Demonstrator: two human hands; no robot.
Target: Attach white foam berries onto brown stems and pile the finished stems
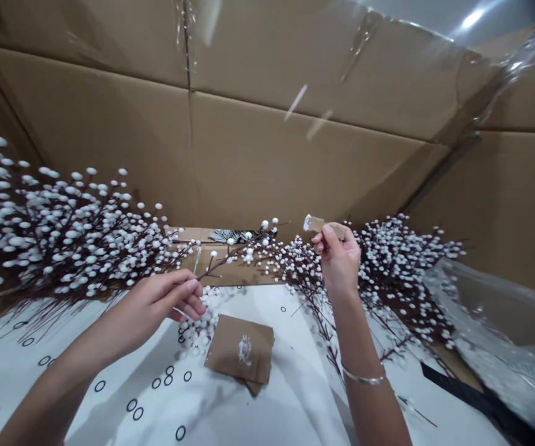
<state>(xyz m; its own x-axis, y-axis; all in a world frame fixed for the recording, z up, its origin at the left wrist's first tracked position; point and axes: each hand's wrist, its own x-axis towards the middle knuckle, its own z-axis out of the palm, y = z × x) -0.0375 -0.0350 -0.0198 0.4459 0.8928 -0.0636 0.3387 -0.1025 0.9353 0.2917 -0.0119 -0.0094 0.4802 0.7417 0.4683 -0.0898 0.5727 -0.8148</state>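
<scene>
Beyond the cardboard square [225, 348], to its left, the left hand [168, 297] pinches a white-berry twig [220, 264]; to its right, the right hand [340, 257] pinches a cardboard strip [316, 224].

Hands [168, 298] [340, 257] hold a twig [220, 264] (white-berried) and cardboard scrap [317, 224].

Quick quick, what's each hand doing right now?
Left hand: closed, holding a twig with white berries by its stem.
Right hand: closed, pinching a small cardboard strip with a whitish tip.
</scene>
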